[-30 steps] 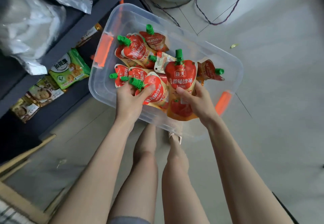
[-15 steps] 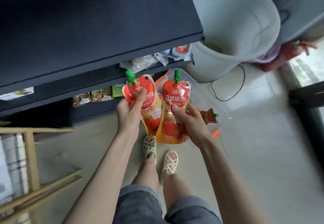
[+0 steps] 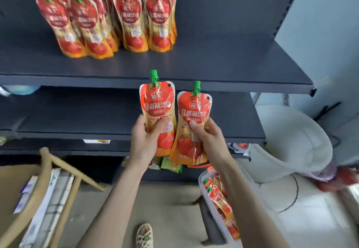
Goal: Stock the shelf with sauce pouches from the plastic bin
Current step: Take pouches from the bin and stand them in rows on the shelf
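Note:
My left hand [image 3: 143,143] grips a red and orange tomato sauce pouch [image 3: 157,104] with a green cap, held upright. Beside it on the right, my right hand [image 3: 207,141] holds a second pouch [image 3: 194,115] of the same kind, a little lower. Both pouches are in front of the edge of the dark shelf [image 3: 223,63]. At the shelf's back left stand several rows of the same pouches [image 3: 104,16]. The clear plastic bin [image 3: 206,187] sits on the floor at the lower right, by my right forearm, with more pouches in it.
A lower dark shelf [image 3: 77,115] lies under the stocked one; small green packets [image 3: 171,166] show on the lowest level. A wooden frame [image 3: 58,172] and cardboard box are at the lower left. A white round tub [image 3: 291,143] and a cable are on the right.
I have stood up from the bin and lifted both pouches from floor level to the edge of the stocked shelf. The view swung upward, so the rows of pouches now show.

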